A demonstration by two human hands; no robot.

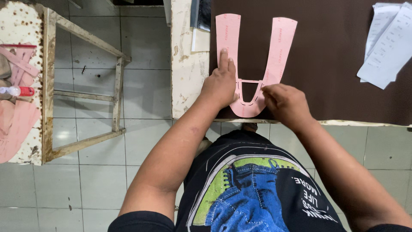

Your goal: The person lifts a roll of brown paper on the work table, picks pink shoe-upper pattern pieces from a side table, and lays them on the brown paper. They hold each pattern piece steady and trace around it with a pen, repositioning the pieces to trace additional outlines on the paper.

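Note:
A pink U-shaped paper pattern (279, 47) lies flat on a dark brown sheet (334, 64) covering the table. My left hand (221, 83) presses flat on the pattern's left arm, fingers stretched along it. My right hand (285, 103) rests at the bottom curve on the right side, fingers curled down onto the pattern near its cut-out; whether it holds a tool is hidden.
White paper sheets (388, 43) lie at the table's right. A worn cream table edge (186, 64) runs left of the brown sheet. At far left, a rusty metal frame (86, 90) and another bench with pink pieces (17, 124) and a small bottle (17, 91). Tiled floor below.

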